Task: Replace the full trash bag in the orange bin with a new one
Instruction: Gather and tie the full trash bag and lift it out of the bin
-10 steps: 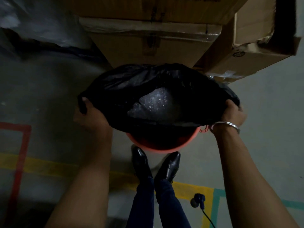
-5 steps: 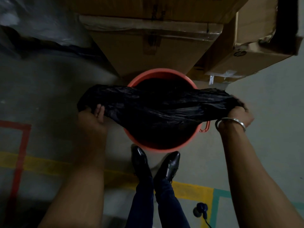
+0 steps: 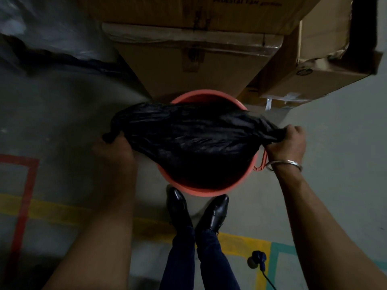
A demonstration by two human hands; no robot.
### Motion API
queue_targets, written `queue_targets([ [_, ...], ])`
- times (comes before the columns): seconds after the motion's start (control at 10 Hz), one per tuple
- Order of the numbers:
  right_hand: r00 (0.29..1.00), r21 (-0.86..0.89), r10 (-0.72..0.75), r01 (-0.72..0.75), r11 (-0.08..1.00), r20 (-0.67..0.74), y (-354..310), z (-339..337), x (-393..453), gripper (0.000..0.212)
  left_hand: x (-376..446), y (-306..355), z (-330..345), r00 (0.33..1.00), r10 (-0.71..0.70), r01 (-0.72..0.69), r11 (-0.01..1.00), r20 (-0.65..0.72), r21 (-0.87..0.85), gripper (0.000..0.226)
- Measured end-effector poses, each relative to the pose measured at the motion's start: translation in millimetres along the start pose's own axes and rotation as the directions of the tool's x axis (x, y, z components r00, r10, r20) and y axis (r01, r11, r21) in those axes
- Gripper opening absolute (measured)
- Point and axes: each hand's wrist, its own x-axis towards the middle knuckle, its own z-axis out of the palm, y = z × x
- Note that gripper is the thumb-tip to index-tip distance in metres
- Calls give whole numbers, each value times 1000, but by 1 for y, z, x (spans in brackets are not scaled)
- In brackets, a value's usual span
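While both hands pull it taut, a black bag [image 3: 192, 137] stretches across the mouth of an orange bin [image 3: 201, 190] at frame centre. At 9 o'clock the left hand [image 3: 113, 151] grips one gathered end; at 3 o'clock the right hand [image 3: 285, 141] clenches the other. Cardboard boxes [image 3: 199, 65] crowd the bin's 12 o'clock rim. Black shoes [image 3: 196, 208] touch its 6 o'clock edge. Bare floor [image 3: 62, 114] opens toward 9 and 3 o'clock.

The top carton [image 3: 188, 9] bears dark print reading "PEDESTAL FAN" (the letters after it are too blurred to read). The right carton [image 3: 326, 78] carries a round HP logo [image 3: 304, 71].
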Motion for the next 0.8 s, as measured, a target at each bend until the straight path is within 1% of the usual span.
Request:
queue_targets([
  [0.1,976,-350,-218,207,914,8,3,2,1,21,2,3,2,997,-53,51,998,-52,-42,32],
  [0.2,921,-395,-363,389,832,143,-1,6,-3,22,-2,11,3,997,-68,70,996,-44,58,34],
  [0.3,915,-267,-366,401,876,172,-9,11,-9,24,-7,15,12,999,-32,32,999,0,26,35],
  [0.4,923,-302,-296,363,881,246,-13,14,-12,31,-17,25,17,989,-73,80,996,129,-49,37],
  [0.5,931,-379,-191,306,873,310,-17,14,-8,26,-28,23,12,911,-47,39,999,409,28,23],
  [0.6,954,-363,-112,212,907,278,-22,5,-8,27,-30,20,6,802,-36,-65,987,596,147,29],
  [0.7,939,-420,-25,176,890,342,-30,-7,-7,44,-29,27,7,907,-83,-57,947,413,317,11],
  [0.8,868,-526,105,193,828,485,-36,-14,-3,47,-32,38,14,968,-204,173,965,146,198,38],
])
